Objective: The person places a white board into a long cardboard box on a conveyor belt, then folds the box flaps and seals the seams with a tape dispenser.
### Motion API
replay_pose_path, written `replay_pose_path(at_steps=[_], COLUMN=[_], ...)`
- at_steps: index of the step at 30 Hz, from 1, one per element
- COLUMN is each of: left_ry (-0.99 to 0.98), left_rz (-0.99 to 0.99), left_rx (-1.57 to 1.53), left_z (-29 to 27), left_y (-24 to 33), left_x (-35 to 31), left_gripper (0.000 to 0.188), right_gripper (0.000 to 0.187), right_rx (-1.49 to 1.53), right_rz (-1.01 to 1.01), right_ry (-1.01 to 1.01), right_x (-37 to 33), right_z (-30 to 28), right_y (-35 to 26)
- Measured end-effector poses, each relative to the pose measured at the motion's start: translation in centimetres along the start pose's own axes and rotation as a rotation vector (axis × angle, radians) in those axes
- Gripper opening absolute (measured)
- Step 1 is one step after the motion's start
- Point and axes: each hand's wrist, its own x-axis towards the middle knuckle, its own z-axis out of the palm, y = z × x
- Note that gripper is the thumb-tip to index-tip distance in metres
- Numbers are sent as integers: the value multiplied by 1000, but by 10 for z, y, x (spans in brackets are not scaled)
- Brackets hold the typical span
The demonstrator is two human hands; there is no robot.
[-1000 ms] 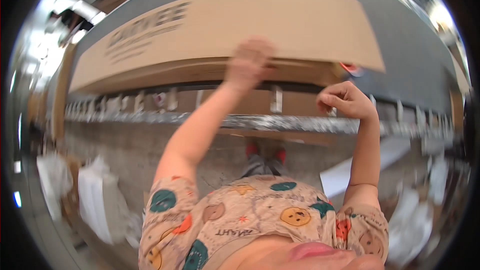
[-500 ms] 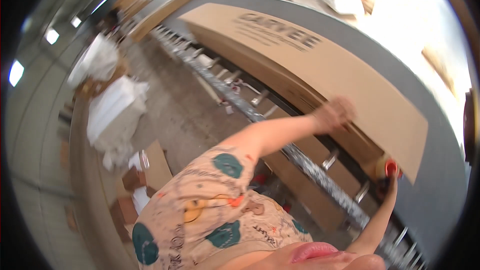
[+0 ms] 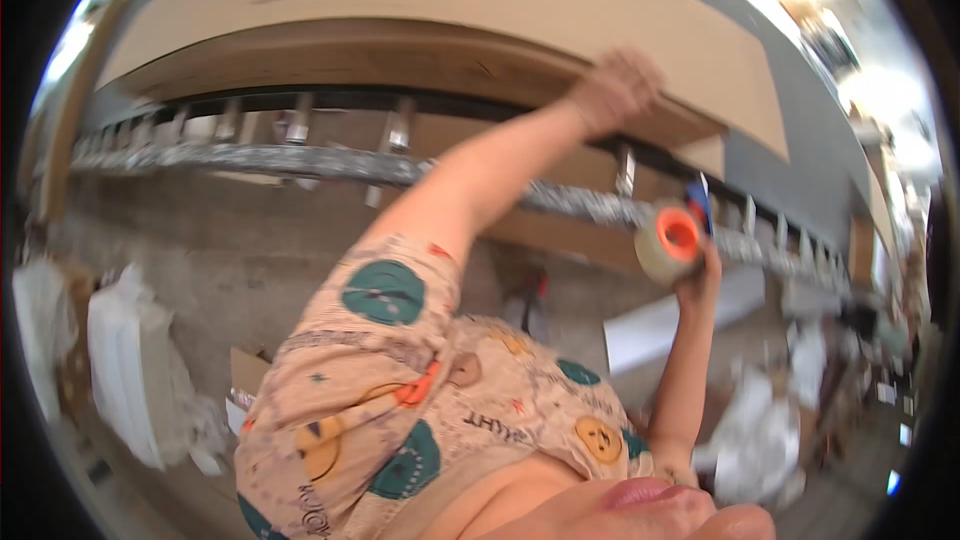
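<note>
A long cardboard box [image 3: 520,15] with dark print lies along the grey table. Bent over its near upper edge, my left hand [image 3: 625,90] rests with its fingers laid on the cardboard; they are slightly blurred. A tape dispenser [image 3: 697,202] with a blue part is gripped in my right hand [image 3: 703,275], in front of the table and apart from the box. On it sits a wide roll of clear tape [image 3: 652,252] with an orange core. The right fingers are partly hidden behind the roll.
A rail wrapped in grey film [image 3: 580,202], with metal brackets, runs along the near side of the table [image 3: 810,130]. White wrapped bundles [image 3: 135,370] stand on the floor at left. White plastic [image 3: 755,430] and a white sheet [image 3: 640,335] lie at right.
The view has swung round to the right. My right hand has drawn the tape dispenser away from the box's right end, toward me. My left hand stays on the box's near edge.
</note>
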Motion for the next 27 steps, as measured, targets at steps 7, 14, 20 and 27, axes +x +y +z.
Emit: replay_pose_path(at_steps=[7, 14, 20, 27], left_ry=[-55, -53, 5, -73], left_rz=[36, 70, 66, 61], left_rx=[110, 19, 64, 150], left_z=[-4, -16, -11, -32], left_y=[14, -3, -2, -17], left_x=[1, -19, -22, -22], left_gripper=[44, 33, 29, 33], right_gripper=[59, 51, 55, 39], right_rx=[-1436, -1705, -1862, -1285], right_rz=[-567, -457, -77, -501], right_ry=[82, -215, 0, -522], right_x=[70, 70, -47, 48], right_z=[215, 179, 47, 176], right_y=[-170, -115, 73, -124])
